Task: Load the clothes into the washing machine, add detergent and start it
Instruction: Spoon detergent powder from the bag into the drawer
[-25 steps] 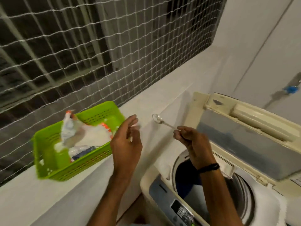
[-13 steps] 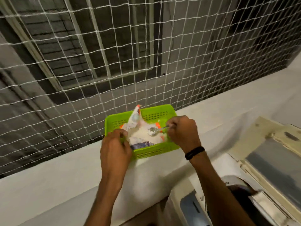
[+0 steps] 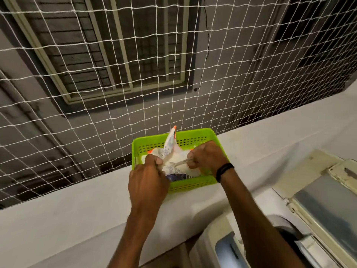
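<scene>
A green plastic basket (image 3: 193, 184) stands on the white ledge and holds an opened white detergent bag (image 3: 171, 147) with orange edges. My left hand (image 3: 147, 182) pinches the bag's near edge and holds it apart. My right hand (image 3: 207, 158), with a black band on the wrist, grips a metal spoon (image 3: 180, 163) whose bowl dips into the bag and is hidden by it. The top-loading washing machine (image 3: 228, 250) sits at the lower right with its lid (image 3: 326, 202) raised; its drum is mostly out of view.
The white ledge (image 3: 77, 213) runs from lower left to upper right. A white rope net (image 3: 154, 74) rises straight behind the basket, with a barred window beyond it. The machine's raised lid stands close to my right forearm.
My right hand carried the spoon from above the machine over to the basket and into the bag. My left hand went from hovering open to gripping the bag. The view swung left, away from the drum.
</scene>
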